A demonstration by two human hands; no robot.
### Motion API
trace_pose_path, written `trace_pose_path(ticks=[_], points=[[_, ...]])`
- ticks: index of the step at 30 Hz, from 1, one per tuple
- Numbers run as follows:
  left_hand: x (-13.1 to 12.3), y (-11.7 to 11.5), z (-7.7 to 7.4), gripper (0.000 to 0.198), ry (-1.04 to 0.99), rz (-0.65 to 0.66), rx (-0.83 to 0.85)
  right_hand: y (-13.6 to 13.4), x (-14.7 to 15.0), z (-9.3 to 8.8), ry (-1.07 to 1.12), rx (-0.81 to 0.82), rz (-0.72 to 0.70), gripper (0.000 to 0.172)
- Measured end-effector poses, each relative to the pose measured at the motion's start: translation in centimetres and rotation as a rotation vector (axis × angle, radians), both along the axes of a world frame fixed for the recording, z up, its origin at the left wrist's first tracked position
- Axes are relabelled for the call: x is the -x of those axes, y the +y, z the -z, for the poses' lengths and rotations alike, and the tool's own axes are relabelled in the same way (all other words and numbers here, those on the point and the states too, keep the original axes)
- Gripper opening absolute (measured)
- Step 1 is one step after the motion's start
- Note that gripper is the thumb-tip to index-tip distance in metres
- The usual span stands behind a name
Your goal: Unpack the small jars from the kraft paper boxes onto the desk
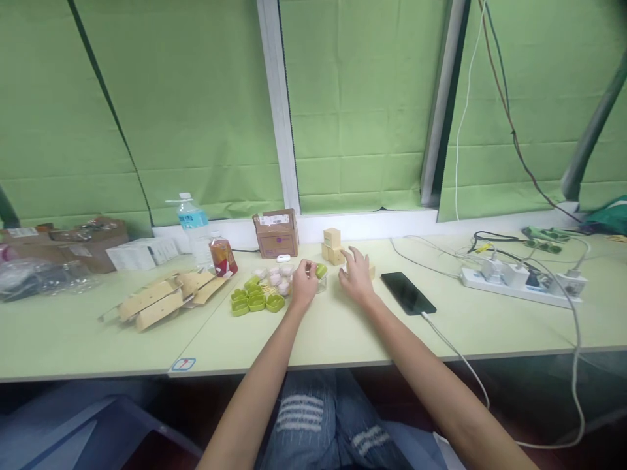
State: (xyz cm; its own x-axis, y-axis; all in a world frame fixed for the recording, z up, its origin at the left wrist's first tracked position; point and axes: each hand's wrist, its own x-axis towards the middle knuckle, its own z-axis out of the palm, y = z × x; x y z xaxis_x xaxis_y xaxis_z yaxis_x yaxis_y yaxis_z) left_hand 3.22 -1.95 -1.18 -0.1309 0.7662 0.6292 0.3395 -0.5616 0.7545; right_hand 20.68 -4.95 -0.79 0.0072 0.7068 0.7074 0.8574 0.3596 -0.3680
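Note:
My left hand [305, 284] is closed, its fingertips pinched at a small green plastic cup [321, 270]. Just below that cup, a clear plastic container [322, 284] is partly hidden by the hand. My right hand [357, 277] has its fingers spread, palm down, beside a small tan box [371, 271] that it mostly covers. Behind the hands, small tan boxes [332, 246] are stacked. Left of my left hand, several green cups [257, 300] sit together, next to pale pinkish pieces [275, 279] whose kind I cannot make out.
Flattened cardboard pieces [159, 301], a water bottle [193, 228] and a red drink bottle [223, 254] stand to the left. A brown box [276, 234] and white earbud case [283, 258] are behind. To the right lie a phone [408, 292], its cable and a power strip [519, 287].

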Motion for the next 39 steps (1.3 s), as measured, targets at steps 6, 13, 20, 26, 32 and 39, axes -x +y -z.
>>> trace_pose_path(ticks=[6, 13, 20, 26, 32, 39], points=[[0.2, 0.4, -0.7, 0.019, -0.343, 0.116, 0.103, -0.1, 1.5, 0.4, 0.095, -0.138, -0.450, 0.044], [-0.2, 0.2, -1.0, 0.033, -0.390, 0.264, 0.195, 0.3, 1.7, 0.9, 0.097, -0.173, -0.518, 0.056], [-1.0, -2.1, -1.6, 0.048, -0.271, 0.308, 0.055, 0.7, 2.0, 1.3, 0.186, -0.169, -0.448, 0.051], [-1.7, -1.7, -0.9, 0.062, -0.212, 0.404, 0.134, 1.6, 1.3, 2.1, 0.202, -0.153, -0.421, 0.048], [-1.5, -1.0, -0.3, 0.054, -0.185, 0.380, 0.095, 1.6, 1.4, 1.8, 0.138, -0.136, -0.423, 0.043], [-1.2, -1.5, -0.3, 0.039, -0.016, 0.317, 0.005, 0.9, 1.7, 1.3, 0.127, -0.164, -0.443, 0.038]])
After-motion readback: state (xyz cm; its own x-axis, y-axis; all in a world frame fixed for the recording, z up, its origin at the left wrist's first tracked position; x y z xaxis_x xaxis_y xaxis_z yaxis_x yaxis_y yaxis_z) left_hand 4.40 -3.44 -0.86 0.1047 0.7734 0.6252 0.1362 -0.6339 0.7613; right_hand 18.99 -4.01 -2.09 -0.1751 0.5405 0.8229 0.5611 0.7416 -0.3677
